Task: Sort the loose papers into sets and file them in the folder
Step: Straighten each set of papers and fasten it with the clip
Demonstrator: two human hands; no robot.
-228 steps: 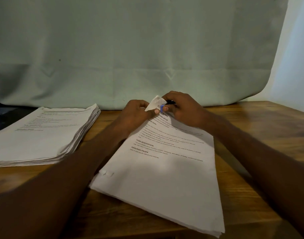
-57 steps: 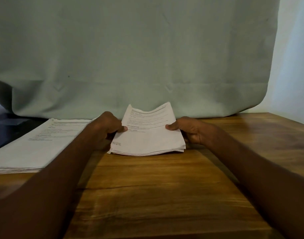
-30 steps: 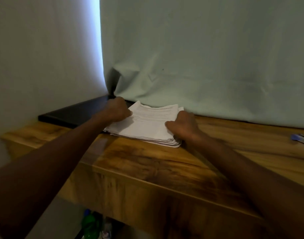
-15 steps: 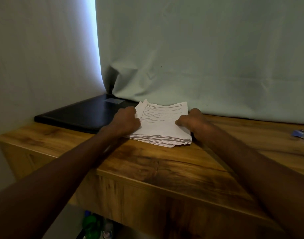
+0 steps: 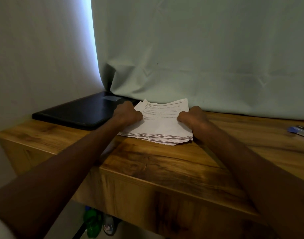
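Note:
A thick stack of printed white papers (image 5: 161, 125) lies on the wooden table (image 5: 165, 163) near the back curtain. My left hand (image 5: 127, 114) grips the stack's left edge and my right hand (image 5: 192, 118) grips its right edge, fingers curled round the sheets. The top sheets bow upward at the far end. A closed black folder (image 5: 78, 111) lies flat on the table just left of the stack, close to my left hand.
A pale green curtain (image 5: 199, 57) hangs right behind the table. A blue and silver stapler (image 5: 299, 131) lies at the far right. The table's front edge and left corner are near. Green bottles (image 5: 92, 223) stand on the floor below.
The stack has shifted slightly right and nearer, away from the folder, still held in both hands. Earlier the camera turned left from the middle of the table to this corner.

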